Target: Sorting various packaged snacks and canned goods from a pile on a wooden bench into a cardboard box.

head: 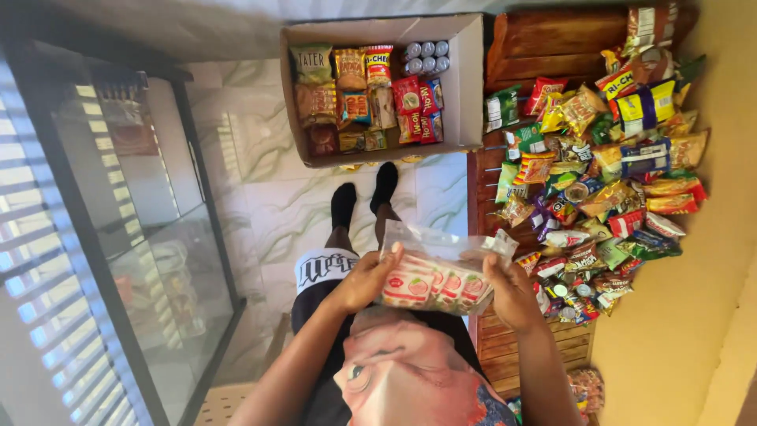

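Both your hands, left [364,280] and right [511,293], clasp a clear bag of small pink packets [436,282]; its loose plastic could slip, spilling packets onto the tiled floor [268,197].

The clear bag [441,272] holds red-and-white packets; the floor [268,197] is white marble veined green.

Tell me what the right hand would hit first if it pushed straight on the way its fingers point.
The right hand grips the clear multipack of snack packets, fingers pointing toward the left hand. Going straight on, it would press further into that pack first, though depth is hard to judge.
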